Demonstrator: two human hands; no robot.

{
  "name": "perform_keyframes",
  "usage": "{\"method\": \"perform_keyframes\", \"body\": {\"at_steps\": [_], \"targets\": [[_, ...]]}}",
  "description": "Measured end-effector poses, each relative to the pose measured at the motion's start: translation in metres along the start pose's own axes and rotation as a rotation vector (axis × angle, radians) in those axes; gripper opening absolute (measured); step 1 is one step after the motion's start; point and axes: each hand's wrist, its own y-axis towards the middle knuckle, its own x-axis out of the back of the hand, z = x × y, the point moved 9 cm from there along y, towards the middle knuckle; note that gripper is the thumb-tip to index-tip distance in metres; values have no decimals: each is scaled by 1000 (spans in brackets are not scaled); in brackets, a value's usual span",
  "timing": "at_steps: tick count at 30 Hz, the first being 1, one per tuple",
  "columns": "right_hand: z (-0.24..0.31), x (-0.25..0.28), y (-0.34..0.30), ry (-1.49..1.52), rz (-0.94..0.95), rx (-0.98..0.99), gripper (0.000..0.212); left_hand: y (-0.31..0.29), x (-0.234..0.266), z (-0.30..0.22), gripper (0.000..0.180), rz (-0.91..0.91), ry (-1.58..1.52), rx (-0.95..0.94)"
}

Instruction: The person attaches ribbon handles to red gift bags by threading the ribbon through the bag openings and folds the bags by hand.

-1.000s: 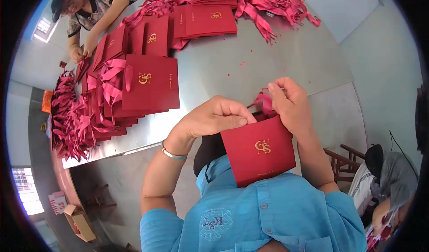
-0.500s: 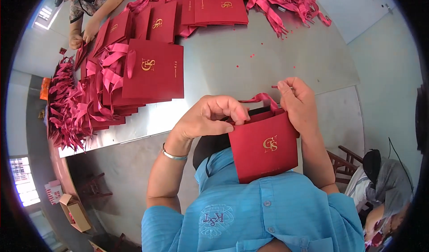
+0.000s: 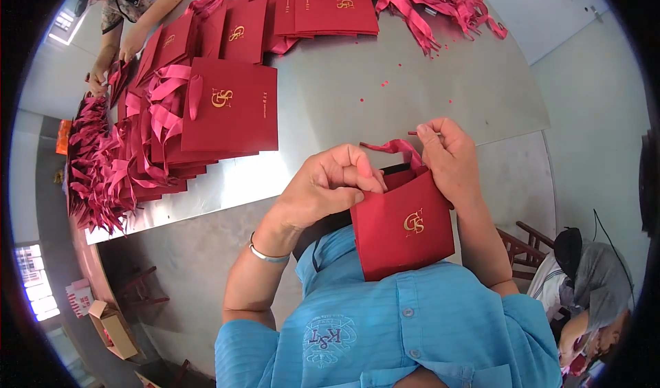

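Observation:
Close to my body I hold a dark red paper gift bag (image 3: 392, 240) with a gold emblem, its mouth upward and parted. My left hand (image 3: 333, 185) is closed at the bag's top left corner, thumb outside and fingertips curled over the rim, partly hidden. At the top right is my right hand (image 3: 448, 160), its lower part against the bag's side. Its thumb and forefinger pinch a thin dark red tip, seemingly a ribbon end. A pink ribbon (image 3: 399, 147) rises from the bag's mouth and bends left, its other end loose.
Stacked red bags (image 3: 230, 106) with pink ribbon handles fill the left of the metal-grey table (image 3: 323, 79). A heap of ribbons (image 3: 447, 10) lies at the back. Across the far left corner, another person's hands (image 3: 100, 79) handle bags. A wooden stool (image 3: 526, 247) stands at right.
The bag's mouth has parted wider, and the ribbon's loose end now shows above my left fingers. My right hand has shifted slightly left. The other person's hands have moved left.

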Motion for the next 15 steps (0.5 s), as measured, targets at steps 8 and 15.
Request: {"method": "perform_keyframes", "body": {"at_steps": [8, 15], "targets": [[-9, -7, 0, -3, 15, -5, 19, -1, 3, 12, 31, -15, -123, -49], [-11, -5, 2, -9, 11, 22, 19, -5, 3, 7, 31, -28, -104, 15]]}}
